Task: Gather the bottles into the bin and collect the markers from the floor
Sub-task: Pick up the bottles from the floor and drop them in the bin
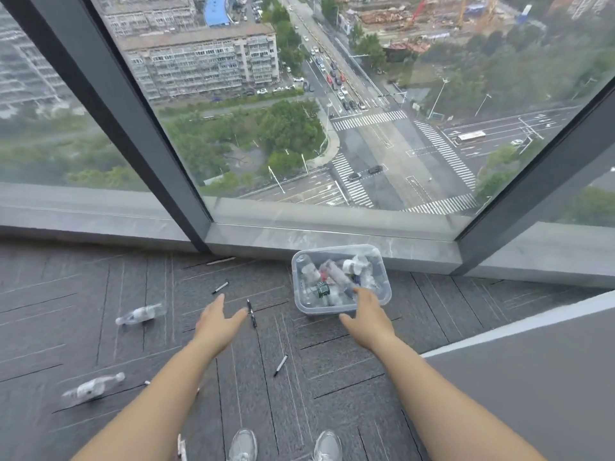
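Observation:
A clear plastic bin (pixel 386 287) stands on the carpet by the window sill, filled with several empty bottles. My right hand (pixel 367 319) hovers open over its near right corner, holding nothing. My left hand (pixel 218 319) is open with fingers spread, just left of a black marker (pixel 252 312). Two clear bottles lie on the floor: one (pixel 141 313) to the left, another (pixel 93 388) nearer and further left. More markers lie at the sill (pixel 220 260), above my left hand (pixel 220 287), between my arms (pixel 280 365) and by my left shoe (pixel 181 446).
A floor-to-ceiling window with dark frames (pixel 139 134) and a grey stone sill (pixel 332 237) borders the carpet ahead. A grey wall or panel (pixel 532 377) rises at the right. My two grey shoes (pixel 243 445) show at the bottom edge.

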`<state>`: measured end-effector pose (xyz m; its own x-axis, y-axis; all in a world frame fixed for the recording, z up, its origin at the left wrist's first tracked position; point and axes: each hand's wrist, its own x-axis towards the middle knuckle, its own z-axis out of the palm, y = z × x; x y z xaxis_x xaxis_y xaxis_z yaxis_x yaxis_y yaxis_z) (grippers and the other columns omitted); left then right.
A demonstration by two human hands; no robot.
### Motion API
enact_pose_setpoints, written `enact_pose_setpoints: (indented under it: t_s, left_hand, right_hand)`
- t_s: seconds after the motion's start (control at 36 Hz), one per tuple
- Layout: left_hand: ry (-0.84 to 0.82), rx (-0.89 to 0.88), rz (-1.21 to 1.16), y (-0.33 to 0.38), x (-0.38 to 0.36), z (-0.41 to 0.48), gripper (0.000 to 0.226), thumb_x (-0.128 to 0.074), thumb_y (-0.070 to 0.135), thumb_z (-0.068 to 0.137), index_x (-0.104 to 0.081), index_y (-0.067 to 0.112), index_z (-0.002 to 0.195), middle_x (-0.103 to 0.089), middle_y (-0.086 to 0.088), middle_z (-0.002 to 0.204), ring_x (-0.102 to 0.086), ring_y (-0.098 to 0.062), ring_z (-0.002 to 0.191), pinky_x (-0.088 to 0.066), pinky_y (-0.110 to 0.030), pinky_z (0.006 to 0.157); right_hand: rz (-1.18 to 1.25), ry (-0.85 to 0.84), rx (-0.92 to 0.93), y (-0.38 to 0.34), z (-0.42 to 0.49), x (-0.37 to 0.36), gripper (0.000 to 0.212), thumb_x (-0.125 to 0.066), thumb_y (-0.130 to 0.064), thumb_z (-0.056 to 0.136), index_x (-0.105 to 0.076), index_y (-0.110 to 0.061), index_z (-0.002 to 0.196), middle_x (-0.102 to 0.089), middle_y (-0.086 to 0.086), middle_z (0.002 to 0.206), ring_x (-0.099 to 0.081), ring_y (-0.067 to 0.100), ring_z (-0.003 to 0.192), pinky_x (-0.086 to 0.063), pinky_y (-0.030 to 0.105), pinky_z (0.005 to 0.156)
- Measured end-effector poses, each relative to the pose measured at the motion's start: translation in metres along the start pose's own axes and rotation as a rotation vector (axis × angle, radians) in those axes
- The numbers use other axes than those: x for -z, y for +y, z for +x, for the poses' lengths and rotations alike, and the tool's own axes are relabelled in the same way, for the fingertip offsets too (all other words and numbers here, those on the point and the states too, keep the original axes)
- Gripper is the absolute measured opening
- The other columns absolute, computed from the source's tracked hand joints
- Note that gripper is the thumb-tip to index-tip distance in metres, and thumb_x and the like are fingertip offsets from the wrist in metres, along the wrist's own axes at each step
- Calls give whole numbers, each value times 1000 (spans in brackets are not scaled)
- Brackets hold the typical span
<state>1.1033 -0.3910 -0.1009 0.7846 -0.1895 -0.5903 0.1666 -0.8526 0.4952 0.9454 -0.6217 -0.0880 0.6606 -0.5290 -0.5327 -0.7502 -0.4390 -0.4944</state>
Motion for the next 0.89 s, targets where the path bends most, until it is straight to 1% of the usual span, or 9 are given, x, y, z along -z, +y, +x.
enact_pose_setpoints:
  t_s: [0.08,0.19,0.22,0.31,0.44,0.53,0.61,0.78,0.89]
  left_hand:
    - [50,21,-47,-19,27,-12,74,-56,43,91,-21,20,152,-19,-7,159,-21,-29,145,-24,-47,116]
    - [121,24,-111,-51,60,-28,70,-56,39,92,-24,18,150,-20,-9,158,-23,-29,143,-26,-44,113]
    - [145,26,-117,-62,68,-33,69,-56,39,92,-26,17,150,-22,-9,157,-26,-29,142,-31,-42,109]
    - [217,69,-143,-100,93,-47,62,-56,35,93,-33,16,146,-31,-10,151,-36,-29,135,-40,-30,85]
    - [300,157,-204,-180,133,-74,53,-60,29,91,-43,11,138,-43,-13,141,-44,-30,127,-36,-37,102]
    - [316,179,-244,-234,154,-87,52,-62,26,90,-46,7,135,-46,-16,139,-46,-31,126,-37,-39,104]
    - [306,196,-259,-288,172,-100,48,-61,28,90,-47,10,133,-45,-13,138,-47,-29,124,-40,-40,104]
    - [312,291,-248,-387,215,-133,50,-59,28,92,-45,10,136,-43,-13,141,-45,-28,127,-36,-36,104]
    - [325,351,-259,-433,244,-146,50,-60,30,90,-47,10,134,-44,-13,141,-47,-30,126,-38,-39,104]
  right_hand:
    - [-29,-34,51,-23,-4,-13,58,-53,-30,93,-28,-18,143,-31,7,147,-51,26,116,-48,40,89]
    - [-106,-60,117,-56,-12,-36,59,-53,-28,93,-28,-15,144,-34,10,146,-44,29,127,-40,41,100]
    - [-120,-71,130,-65,-15,-43,59,-54,-29,93,-28,-15,144,-34,11,146,-43,29,128,-39,41,102]
    - [-142,-98,175,-92,-24,-70,59,-56,-30,92,-31,-15,143,-37,12,145,-44,31,127,-41,42,102]
    - [-224,-141,231,-136,-49,-129,58,-54,-30,92,-31,-16,143,-36,12,145,-46,32,126,-41,40,102]
    - [-262,-162,247,-157,-68,-173,57,-54,-31,91,-32,-17,142,-37,11,145,-46,32,126,-42,41,101]
    - [-299,-192,243,-175,-90,-220,56,-52,-30,91,-32,-18,142,-35,9,145,-46,32,125,-41,38,92]
    - [-295,-265,194,-205,-136,-296,57,-53,-30,92,-30,-18,143,-34,10,147,-48,32,121,-45,36,88]
    - [-322,-292,217,-222,-157,-320,58,-53,-29,91,-30,-17,143,-34,11,147,-47,32,124,-43,37,94]
